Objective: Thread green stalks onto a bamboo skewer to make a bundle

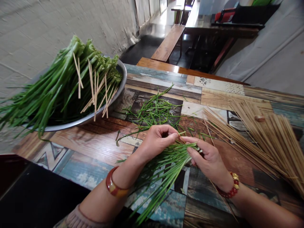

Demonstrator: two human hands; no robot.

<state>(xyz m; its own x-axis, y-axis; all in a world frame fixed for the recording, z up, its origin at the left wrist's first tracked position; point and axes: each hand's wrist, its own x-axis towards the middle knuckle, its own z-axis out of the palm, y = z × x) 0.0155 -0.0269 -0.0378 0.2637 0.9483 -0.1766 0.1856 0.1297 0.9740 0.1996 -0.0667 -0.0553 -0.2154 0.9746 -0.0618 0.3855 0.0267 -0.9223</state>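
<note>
Bundle of slender green stalks (171, 164): likely light, limp, bruisable; hold near ends, where right hand (207, 156) grips. Left hand (156, 141) adjacent: pinched, contents unclear.

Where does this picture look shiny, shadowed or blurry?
Head view: glare pales the far floor; head view: a soft shadow falls on the table beneath the basin; head view: the left hand and right hand look fairly crisp, the stick bundle at right softer.
</note>
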